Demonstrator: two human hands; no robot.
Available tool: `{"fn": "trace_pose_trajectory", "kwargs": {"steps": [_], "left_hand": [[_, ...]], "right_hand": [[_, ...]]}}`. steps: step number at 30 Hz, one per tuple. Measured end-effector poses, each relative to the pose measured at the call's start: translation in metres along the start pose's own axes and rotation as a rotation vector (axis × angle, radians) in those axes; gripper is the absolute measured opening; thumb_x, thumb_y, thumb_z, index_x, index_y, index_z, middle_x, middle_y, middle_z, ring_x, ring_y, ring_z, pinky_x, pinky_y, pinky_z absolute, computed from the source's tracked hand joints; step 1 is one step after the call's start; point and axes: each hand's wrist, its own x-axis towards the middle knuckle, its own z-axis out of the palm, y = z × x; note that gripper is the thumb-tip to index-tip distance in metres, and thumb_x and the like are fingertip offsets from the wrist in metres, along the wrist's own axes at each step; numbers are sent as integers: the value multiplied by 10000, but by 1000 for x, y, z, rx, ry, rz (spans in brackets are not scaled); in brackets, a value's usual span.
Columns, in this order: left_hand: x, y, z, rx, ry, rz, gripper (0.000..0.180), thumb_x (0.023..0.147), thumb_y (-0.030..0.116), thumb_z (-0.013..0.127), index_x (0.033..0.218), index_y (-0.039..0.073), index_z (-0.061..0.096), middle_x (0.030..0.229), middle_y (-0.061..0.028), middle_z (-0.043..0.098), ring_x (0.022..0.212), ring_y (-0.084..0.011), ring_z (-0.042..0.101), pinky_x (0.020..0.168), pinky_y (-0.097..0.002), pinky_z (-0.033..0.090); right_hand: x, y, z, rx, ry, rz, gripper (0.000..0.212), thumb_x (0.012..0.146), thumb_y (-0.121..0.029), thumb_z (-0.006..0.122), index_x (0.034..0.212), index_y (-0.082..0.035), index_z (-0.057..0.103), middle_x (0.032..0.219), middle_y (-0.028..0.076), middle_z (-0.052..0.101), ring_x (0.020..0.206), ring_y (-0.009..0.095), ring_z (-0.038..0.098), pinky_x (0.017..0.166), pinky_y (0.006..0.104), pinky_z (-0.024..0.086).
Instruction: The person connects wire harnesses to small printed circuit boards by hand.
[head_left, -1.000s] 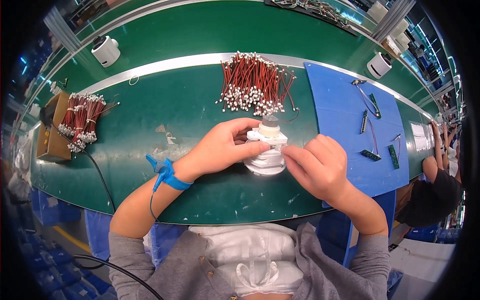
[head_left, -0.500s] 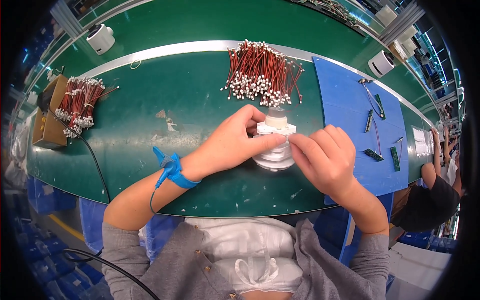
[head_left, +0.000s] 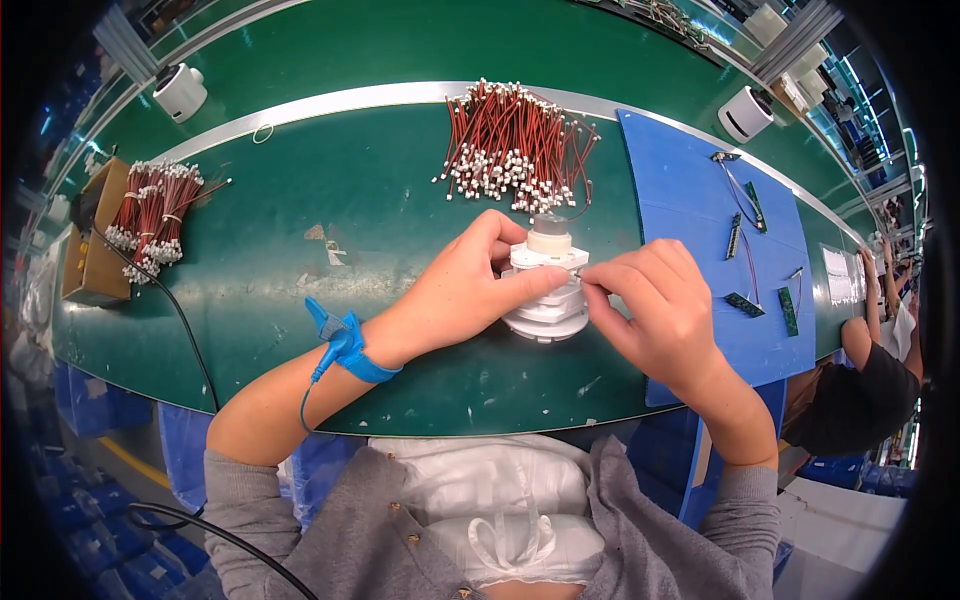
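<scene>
Left of the flat blue rectangular sheet (head_left: 680,190), my left hand (head_left: 462,288) has its fingers clamped on the white tiered plastic housing (head_left: 545,316); my right hand (head_left: 663,308) pinches fingers together beside that housing, on what I can't tell.

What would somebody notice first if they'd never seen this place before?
Probably the big pile of reddish wires with white ends, on the green table just beyond the hands. Next might come the bright blue strap around the left wrist, then the white rounded part gripped in the left hand, with the right hand's fingertips at its right side.
</scene>
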Motion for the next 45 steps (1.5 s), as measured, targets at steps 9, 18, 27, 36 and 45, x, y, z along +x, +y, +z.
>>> {"fn": "trace_pose_trajectory", "kwargs": {"steps": [9,18,27,36,45], "left_hand": [[4,6,8,92,-9,29,490,753,283,748,995,-11,440,898,-133,623,814,-127,580,696,-273,469],[1,33,22,400,52,122,526,726,360,743,957,-14,454,824,-172,617,764,-237,622,662,-325,484],[-22,78,47,1320,29,545,562,691,363,720,1113,60,506,1082,-144,548,961,-308,557,777,-385,455],[-34,60,68,888,-80,257,541,669,225,714,1131,32,507,1031,-130,521,872,-310,530,760,-369,459],[-24,54,81,1434,176,591,302,637,158,658,916,66,588,1022,-77,528,917,-246,489,733,-358,408]], "right_hand": [[-2,7,-7,-24,-41,-103,241,570,-35,691,786,-20,585,719,49,545,627,203,515,598,333,421],[-16,14,-20,-4,-30,-85,225,598,-71,703,797,-44,602,712,21,556,631,178,518,605,317,416],[-39,18,-11,14,-49,-153,155,648,-160,694,767,-85,628,645,-26,524,604,138,493,618,292,416],[-35,20,-15,131,-18,-179,127,650,-131,682,759,-94,627,633,-26,516,581,124,483,615,290,422],[-35,45,-35,283,-146,-124,192,660,-168,712,815,-76,644,758,13,609,684,177,556,657,318,434]]}}
